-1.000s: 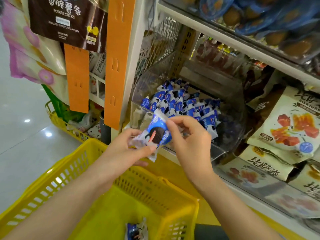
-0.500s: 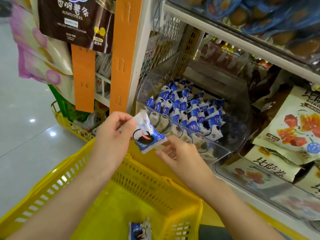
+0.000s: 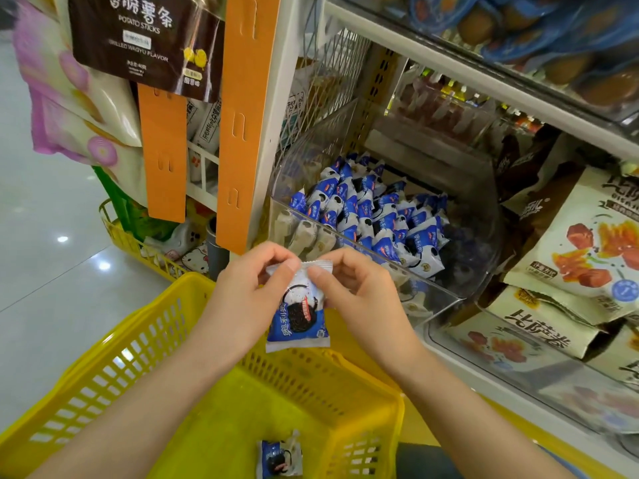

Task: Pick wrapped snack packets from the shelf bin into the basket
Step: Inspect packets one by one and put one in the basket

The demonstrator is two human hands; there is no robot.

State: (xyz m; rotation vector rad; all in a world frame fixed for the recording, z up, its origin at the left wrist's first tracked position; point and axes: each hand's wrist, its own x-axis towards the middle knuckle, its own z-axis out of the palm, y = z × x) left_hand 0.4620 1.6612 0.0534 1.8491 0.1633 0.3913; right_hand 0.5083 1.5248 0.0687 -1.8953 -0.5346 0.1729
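The grip of the left hand (image 3: 242, 295) and right hand (image 3: 361, 295) was pinched on the top seam of a snack packet (image 3: 299, 318) hanging just above the far rim of the basket (image 3: 114, 368); letting go over the basket's middle should drop it cleanly inside.

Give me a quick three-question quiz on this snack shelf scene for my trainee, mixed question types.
1. True or false: the left hand and right hand both pinch the held packet at its top edge.
2. The held packet is: A) up by the far rim of the basket, B) lying in the basket, C) pressed against the basket's near rim.
3. Fill in: the basket's colour is ____.
Key: 1 true; 2 A; 3 yellow.
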